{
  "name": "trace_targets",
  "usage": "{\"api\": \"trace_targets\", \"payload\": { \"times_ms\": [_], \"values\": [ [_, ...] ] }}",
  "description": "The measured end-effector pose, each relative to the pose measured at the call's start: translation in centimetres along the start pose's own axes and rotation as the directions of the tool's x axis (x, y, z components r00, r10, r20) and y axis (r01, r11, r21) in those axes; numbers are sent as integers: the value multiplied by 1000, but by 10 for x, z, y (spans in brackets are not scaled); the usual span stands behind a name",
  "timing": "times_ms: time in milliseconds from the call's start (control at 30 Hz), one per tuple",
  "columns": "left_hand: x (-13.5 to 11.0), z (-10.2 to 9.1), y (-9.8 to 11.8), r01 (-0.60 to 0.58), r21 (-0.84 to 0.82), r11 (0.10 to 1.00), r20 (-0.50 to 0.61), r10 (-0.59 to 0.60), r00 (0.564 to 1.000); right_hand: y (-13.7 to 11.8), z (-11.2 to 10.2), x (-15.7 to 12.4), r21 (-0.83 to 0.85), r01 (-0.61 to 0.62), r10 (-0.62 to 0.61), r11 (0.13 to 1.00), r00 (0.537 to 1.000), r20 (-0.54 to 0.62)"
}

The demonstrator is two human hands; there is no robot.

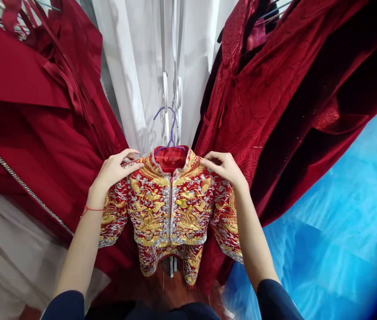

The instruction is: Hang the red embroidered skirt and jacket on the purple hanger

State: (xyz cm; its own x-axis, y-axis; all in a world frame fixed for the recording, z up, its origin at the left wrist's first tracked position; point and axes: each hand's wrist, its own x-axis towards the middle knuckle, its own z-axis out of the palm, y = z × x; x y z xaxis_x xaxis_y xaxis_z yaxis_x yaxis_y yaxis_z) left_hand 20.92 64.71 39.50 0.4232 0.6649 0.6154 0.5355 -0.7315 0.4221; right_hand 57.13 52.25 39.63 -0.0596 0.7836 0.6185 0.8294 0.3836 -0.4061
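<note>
Embroidered jacket (170, 209), red with gold and silver threadwork, on a purple hanger (171, 133), held at both shoulders.

Jacket hangs centre, front closed, its stand collar showing a plain red lining. Left hand (115, 171) pinches the jacket's shoulder, fingers closed on the cloth; a red cord circles that wrist. Right hand (224, 166) grips the opposite shoulder likewise. Hands apart, one either side of the collar. Plain red gowns (25, 111) hang left, dark red brocade and velvet garments (275, 98) right, white curtain (135, 66) behind, blue plastic sheeting (341, 222) lower right.
</note>
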Motion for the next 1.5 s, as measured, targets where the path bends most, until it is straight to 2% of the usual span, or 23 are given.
{"api": "trace_targets", "payload": {
  "times_ms": [67, 167, 233, 333, 400, 467, 567, 667, 733, 767, 833, 900, 967, 1067, 1200, 1267, 1333, 1400, 1433, 1500],
  "values": [
    [3, 4, -5, 21, -49, 999, 73, -18, 997, 0, 0, 0, -52, -50, 52, 997, 998, 38],
    [1, 16, -13, 125, 79, 989, 78, -131, 988, 2, 7, -1, -194, -100, 108, 976, 994, 31],
    [-4, 24, -14, 172, 182, 968, -21, -171, 985, 5, 12, -4, -261, -84, 87, 962, 996, -1],
    [-14, 33, -10, 194, 268, 944, -236, -131, 963, 10, 18, -9, -329, -67, 45, 942, 996, -74],
    [-20, 37, -6, 203, 299, 933, -324, -101, 941, 12, 22, -11, -349, -121, 71, 929, 986, -153],
    [-24, 39, -3, 201, 305, 931, -370, -79, 926, 15, 26, -10, -304, -187, 122, 934, 968, -219],
    [-28, 34, 1, 194, 286, 938, -400, -67, 914, 19, 31, -4, -110, -175, 157, 978, 975, -159],
    [-32, 18, -3, 144, 168, 975, -292, -90, 952, 26, 33, -3, 120, -139, 149, 983, 986, -74],
    [-38, 9, -16, 114, -58, 992, -181, -122, 976, 32, 35, -13, 241, -139, 170, 961, 979, -111],
    [-43, 6, -26, 122, -196, 973, -138, -151, 979, 36, 38, -22, 283, -145, 192, 948, 970, -147],
    [-55, 5, -48, 186, -436, 880, -78, -243, 967, 42, 45, -44, 330, -165, 249, 930, 940, -231],
    [-66, 10, -69, 269, -570, 776, -18, -339, 941, 46, 54, -65, 344, -188, 305, 920, 895, -325],
    [-74, 18, -80, 308, -611, 729, -12, -398, 917, 45, 61, -80, 337, -211, 344, 918, 846, -407],
    [-77, 25, -78, 283, -567, 773, -131, -424, 896, 38, 60, -87, 330, -256, 389, 909, 805, -448],
    [-78, 27, -62, 246, -514, 822, -287, -435, 853, 31, 48, -84, 390, -286, 441, 875, 803, -400],
    [-82, 27, -60, 245, -513, 823, -309, -443, 841, 31, 44, -85, 410, -294, 446, 864, 825, -348],
    [-87, 27, -64, 263, -535, 803, -237, -442, 865, 34, 43, -90, 420, -279, 417, 863, 864, -283],
    [-95, 27, -74, 308, -571, 761, -104, -439, 892, 39, 46, -99, 413, -258, 383, 874, 888, -255],
    [-101, 28, -79, 342, -582, 738, -38, -445, 895, 42, 48, -105, 401, -261, 381, 878, 887, -259],
    [-116, 31, -93, 426, -577, 697, 57, -486, 872, 48, 54, -123, 378, -310, 425, 872, 864, -271]
  ]
}}
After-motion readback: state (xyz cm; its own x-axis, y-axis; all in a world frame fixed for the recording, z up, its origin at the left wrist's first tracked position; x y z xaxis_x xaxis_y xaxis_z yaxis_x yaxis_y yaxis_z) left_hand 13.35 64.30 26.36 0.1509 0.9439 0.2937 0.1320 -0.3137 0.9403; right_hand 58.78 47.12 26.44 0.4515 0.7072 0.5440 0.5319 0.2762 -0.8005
